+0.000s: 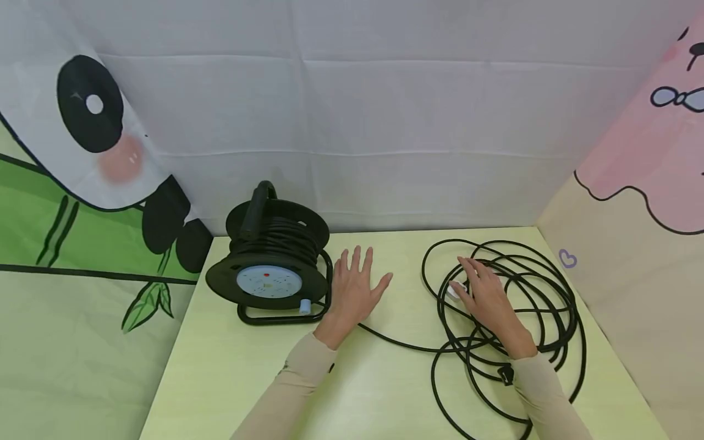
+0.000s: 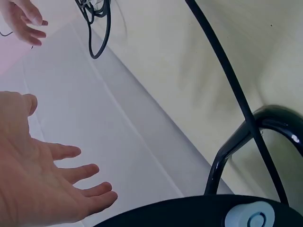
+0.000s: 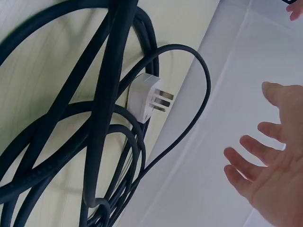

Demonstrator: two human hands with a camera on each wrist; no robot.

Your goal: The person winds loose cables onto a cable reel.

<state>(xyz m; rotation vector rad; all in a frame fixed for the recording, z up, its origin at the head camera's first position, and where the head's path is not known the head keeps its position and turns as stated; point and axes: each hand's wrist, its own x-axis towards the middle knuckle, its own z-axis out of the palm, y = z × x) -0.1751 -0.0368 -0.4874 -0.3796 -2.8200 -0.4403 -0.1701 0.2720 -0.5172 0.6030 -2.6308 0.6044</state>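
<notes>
A black cable reel (image 1: 220,280) stands at the table's back left, with cable wound on its drum and a light blue socket face (image 1: 269,282) toward me. My left hand (image 1: 354,293) hovers just right of the reel, fingers spread and holding nothing. From the reel, one cable runs right to a loose heap of black cable (image 1: 572,324). Over that heap, my right hand (image 1: 489,299) has its fingers extended, nothing in its grasp. A white three-pin plug (image 3: 142,97) lies among the loops below the right hand; the head view shows it partly behind the thumb.
The reel has a black carrying handle (image 1: 255,214), a tubular stand (image 1: 275,319) and a light blue knob (image 1: 305,307). A pale wooden table (image 1: 385,391) holds everything. A white cloth (image 1: 385,122) hangs behind, with printed cartoon cloths at both sides.
</notes>
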